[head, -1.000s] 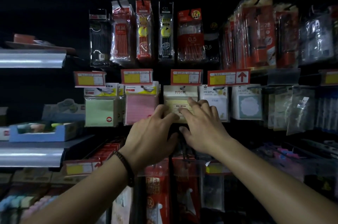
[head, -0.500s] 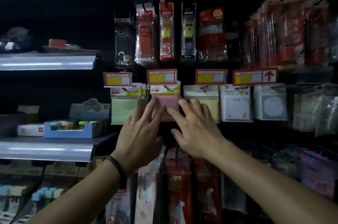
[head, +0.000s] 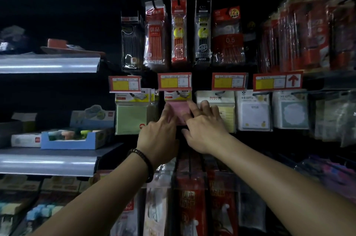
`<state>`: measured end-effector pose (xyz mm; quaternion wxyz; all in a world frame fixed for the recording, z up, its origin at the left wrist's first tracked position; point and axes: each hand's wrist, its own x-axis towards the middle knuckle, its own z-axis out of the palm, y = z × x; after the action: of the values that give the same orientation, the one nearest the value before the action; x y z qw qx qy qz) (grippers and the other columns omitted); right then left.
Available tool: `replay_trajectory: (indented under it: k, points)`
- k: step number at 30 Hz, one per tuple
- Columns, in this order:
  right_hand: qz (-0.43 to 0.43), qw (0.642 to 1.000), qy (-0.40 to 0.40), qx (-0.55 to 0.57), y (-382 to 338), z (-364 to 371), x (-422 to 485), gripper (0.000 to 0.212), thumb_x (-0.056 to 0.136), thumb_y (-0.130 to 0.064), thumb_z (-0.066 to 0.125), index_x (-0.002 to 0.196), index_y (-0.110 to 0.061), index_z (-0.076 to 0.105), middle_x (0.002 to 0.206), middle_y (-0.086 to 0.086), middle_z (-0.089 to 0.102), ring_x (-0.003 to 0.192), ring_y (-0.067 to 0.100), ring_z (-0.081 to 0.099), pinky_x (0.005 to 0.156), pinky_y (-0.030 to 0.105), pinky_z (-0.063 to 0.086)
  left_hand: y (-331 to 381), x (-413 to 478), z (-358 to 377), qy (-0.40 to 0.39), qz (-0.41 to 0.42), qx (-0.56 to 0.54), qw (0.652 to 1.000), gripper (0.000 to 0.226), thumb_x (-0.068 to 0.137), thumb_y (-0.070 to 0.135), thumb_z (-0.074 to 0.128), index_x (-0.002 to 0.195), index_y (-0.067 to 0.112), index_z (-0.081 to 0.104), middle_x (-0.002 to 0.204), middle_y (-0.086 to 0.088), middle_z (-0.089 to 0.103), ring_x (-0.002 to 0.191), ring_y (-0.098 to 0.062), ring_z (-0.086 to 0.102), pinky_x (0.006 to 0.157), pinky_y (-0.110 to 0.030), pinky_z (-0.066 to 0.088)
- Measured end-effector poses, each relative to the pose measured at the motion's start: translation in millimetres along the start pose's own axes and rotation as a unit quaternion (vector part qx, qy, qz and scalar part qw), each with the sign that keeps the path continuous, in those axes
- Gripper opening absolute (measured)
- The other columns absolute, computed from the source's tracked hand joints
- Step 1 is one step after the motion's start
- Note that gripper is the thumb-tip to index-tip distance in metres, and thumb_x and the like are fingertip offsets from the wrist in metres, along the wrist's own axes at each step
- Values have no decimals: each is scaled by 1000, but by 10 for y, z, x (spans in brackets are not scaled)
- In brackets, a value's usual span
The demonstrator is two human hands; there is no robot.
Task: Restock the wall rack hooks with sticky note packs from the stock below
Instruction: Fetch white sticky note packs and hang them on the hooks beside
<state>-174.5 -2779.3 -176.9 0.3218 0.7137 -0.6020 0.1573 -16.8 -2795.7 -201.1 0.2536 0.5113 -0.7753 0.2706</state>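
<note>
Shop rack (head: 201, 71): pink pack (head: 178, 110) btwn L hand (head: 159, 139) & R hand (head: 206, 131), touching.

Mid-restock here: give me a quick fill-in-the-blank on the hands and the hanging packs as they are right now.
The sticky note pack that the left hand and the right hand both touch is ___ in colour.
The neighbouring pack hanging just to its left is ___.
The dark bracelet sits on the ___ wrist.
Missing words: pink; green; left.
</note>
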Motion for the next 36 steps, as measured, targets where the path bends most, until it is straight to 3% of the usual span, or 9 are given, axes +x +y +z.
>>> replay_trajectory:
  k: [4, 6, 10, 12, 15, 19, 23, 31, 36]
  points:
    - [5, 1000, -14, -5, -23, 18, 46, 64, 106, -53, 42, 162, -24, 30, 178, 9, 0, 157, 44, 3, 127, 61, 9, 32, 23, -13, -12, -9, 16, 1000, 72, 99, 48, 58, 161, 23, 29, 178, -7, -2, 100, -35, 73, 67, -35, 41]
    - [4, 1000, -14, -10, -38, 8, 49, 64, 106, -52, 42, 162, -23, 30, 178, 11, 2, 157, 45, 4, 127, 60, 10, 45, 1, -28, -2, -11, 16, 1000, 65, 99, 48, 57, 154, 21, 38, 174, -9, 15, 99, -35, 73, 66, -36, 43]
    - [2, 1000, -11, -5, -71, -58, 6, 59, 106, -50, 44, 157, -22, 37, 176, 13, 7, 156, 46, 8, 126, 61, 14, 6, -160, -172, 31, 16, -11, 999, 39, 98, 53, 53, 127, 26, 57, 129, 0, 55, 87, -29, 71, 75, -45, 59]
    - [-2, 1000, 13, 6, -105, -101, -63, 54, 107, -48, 44, 153, -20, 43, 174, 15, 16, 152, 45, 16, 123, 60, 19, -48, -346, -271, 45, 22, -21, 999, 31, 97, 55, 52, 117, 33, 62, 109, 7, 59, 82, -23, 68, 70, -41, 60]
    - [-49, 995, 82, 36, -199, -124, -195, 43, 106, -38, 46, 145, -20, 50, 157, 14, 43, 139, 38, 35, 114, 54, 30, -228, -625, -398, 117, 4, -35, 993, 24, 94, 54, 58, 107, 35, 65, 100, 11, 60, 78, -18, 63, 62, -35, 56]
    - [-129, 978, 146, 70, -439, -94, -234, 51, 94, -27, 61, 144, -19, 57, 136, 10, 56, 124, 33, 46, 102, 50, 44, -636, -804, -434, 153, -39, 14, 987, 51, 87, 53, 68, 132, 30, 57, 130, -3, 53, 111, -26, 53, 85, -41, 55]
    - [-156, 975, 142, 74, -690, -66, -172, 63, 94, -27, 62, 155, -23, 46, 144, 12, 49, 126, 35, 45, 101, 52, 46, -877, -845, -366, 91, -65, 27, 993, 87, 88, 58, 71, 161, 35, 29, 163, -5, 27, 142, -32, 34, 108, -47, 49]
    - [-140, 983, 110, 51, -837, -8, -93, 76, 102, -45, 58, 167, -28, 23, 170, 12, 17, 148, 38, 24, 119, 55, 30, -1055, -777, -165, 36, -52, 16, 998, 101, 93, 63, 62, 168, 32, 3, 176, -6, -1, 154, -34, 19, 118, -51, 40]
    - [-115, 990, 78, 34, -843, 16, 29, 74, 102, -51, 55, 165, -28, 25, 171, 13, 15, 149, 40, 24, 119, 55, 29, -1109, -614, -73, 31, -39, 16, 999, 98, 90, 60, 67, 167, 28, 15, 170, -6, 17, 147, -36, 32, 111, -52, 48]
